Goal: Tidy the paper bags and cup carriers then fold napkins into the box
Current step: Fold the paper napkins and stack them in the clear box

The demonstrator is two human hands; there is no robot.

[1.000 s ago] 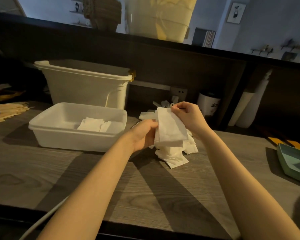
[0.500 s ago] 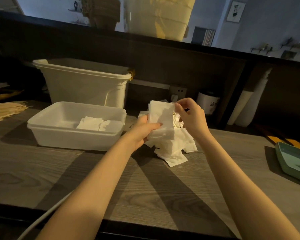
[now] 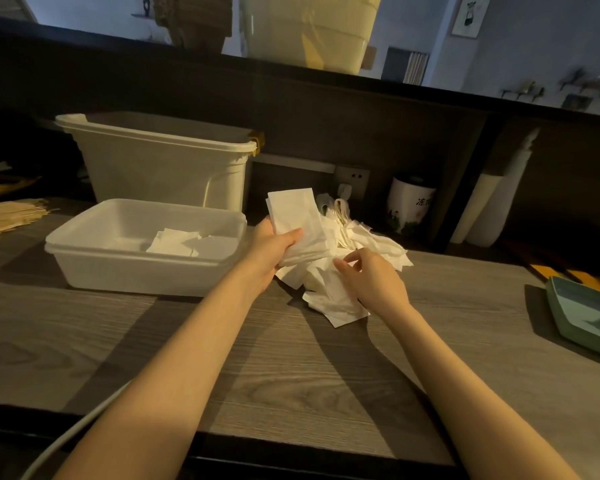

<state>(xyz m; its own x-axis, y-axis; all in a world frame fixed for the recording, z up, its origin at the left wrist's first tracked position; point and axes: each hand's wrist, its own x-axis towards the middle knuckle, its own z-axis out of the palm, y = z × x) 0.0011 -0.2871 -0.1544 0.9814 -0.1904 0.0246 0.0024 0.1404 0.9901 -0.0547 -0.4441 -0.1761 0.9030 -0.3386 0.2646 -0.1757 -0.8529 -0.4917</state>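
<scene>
In the head view, the left hand (image 3: pixel 274 249) had its grip clamped on 1 folded napkin (image 3: pixel 293 216) above the surface (image 3: pixel 291 375), beside the box (image 3: pixel 142 271); the thin sheet could unfold or slip. The right hand (image 3: pixel 373 282), fingers loosely apart, had dropped from that napkin to the loose pile (image 3: pixel 340 296).

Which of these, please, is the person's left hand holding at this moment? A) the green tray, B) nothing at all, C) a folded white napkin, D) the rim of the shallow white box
C: the left hand grips a folded napkin raised above the loose napkin pile, to the right of the shallow white box and far from the green tray.
</scene>
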